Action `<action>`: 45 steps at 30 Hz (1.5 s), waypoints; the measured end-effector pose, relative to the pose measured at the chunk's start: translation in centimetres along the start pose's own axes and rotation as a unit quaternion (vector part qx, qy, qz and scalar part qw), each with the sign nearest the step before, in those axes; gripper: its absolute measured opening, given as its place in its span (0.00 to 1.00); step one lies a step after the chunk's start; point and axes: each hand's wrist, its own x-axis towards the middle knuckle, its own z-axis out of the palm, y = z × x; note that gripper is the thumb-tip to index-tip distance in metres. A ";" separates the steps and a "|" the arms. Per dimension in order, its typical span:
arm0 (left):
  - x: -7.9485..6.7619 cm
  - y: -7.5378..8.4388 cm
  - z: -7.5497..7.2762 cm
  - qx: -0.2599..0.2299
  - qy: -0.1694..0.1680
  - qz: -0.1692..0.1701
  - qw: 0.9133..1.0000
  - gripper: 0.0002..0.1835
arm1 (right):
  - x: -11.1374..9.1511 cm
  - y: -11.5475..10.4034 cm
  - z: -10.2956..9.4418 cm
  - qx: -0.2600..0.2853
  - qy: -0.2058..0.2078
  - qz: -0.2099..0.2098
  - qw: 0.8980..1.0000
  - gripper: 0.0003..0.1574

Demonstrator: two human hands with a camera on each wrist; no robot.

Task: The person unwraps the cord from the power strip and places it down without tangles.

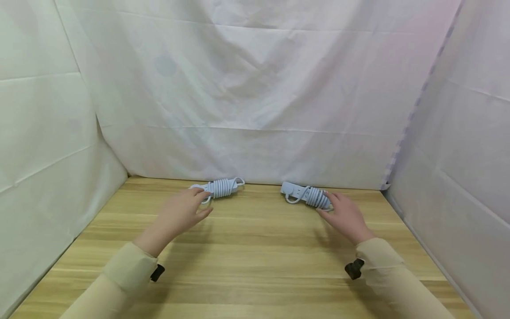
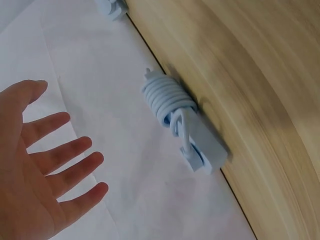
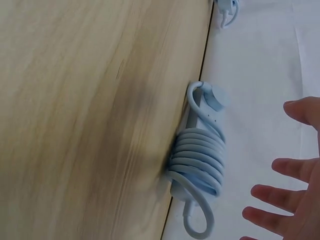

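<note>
Two pale blue power strips, each with its cord wound round its body, lie near the table's back edge. Over the near end of the left power strip [image 1: 223,188] hovers my left hand [image 1: 179,212], its fingers spread and slightly bent. In the left wrist view that hand [image 2: 50,165] stands apart from the strip [image 2: 170,100]. My right hand [image 1: 345,215] reaches over the outer end of the right power strip [image 1: 317,197]. A gap shows between its spread fingers [image 3: 277,197] and the coiled cord [image 3: 197,155] in the right wrist view.
The wooden table [image 1: 255,266] runs back to a hanging white cloth [image 1: 255,88]. More white cloth encloses the left [image 1: 40,133] and right [image 1: 458,133] sides. Both beige sleeves have a small black device [image 1: 353,269] at the wrist.
</note>
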 end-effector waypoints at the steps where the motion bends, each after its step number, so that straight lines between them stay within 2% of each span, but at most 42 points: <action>1: 0.2 0.2 0.2 0.003 0.000 0.004 1.000 0.25 | 0.2 0.0 0.2 -0.005 -0.001 0.001 1.000 0.41; 5: 1.0 1.1 0.7 0.016 -0.019 0.014 1.000 0.25 | 1.0 0.0 0.9 -0.016 -0.005 0.019 1.000 0.41; 13: 2.0 2.4 1.2 0.015 -0.047 0.018 0.999 0.26 | 2.5 -0.7 2.5 -0.019 -0.001 0.089 0.996 0.42; 24: 3.9 4.0 2.5 -0.007 -0.050 0.040 0.998 0.26 | 4.3 -1.0 3.6 -0.022 -0.004 0.114 0.993 0.40; 29: 5.0 4.6 3.4 0.000 -0.039 0.042 0.998 0.24 | 5.2 -1.0 3.8 -0.028 -0.013 0.129 0.991 0.37; 39: 6.4 5.9 4.9 0.004 -0.050 0.041 0.998 0.22 | 6.8 -0.1 4.9 -0.028 -0.031 0.138 0.990 0.37; 45: 6.9 6.6 5.2 0.009 -0.059 0.039 0.997 0.23 | 7.4 0.0 5.1 -0.018 -0.029 0.144 0.989 0.35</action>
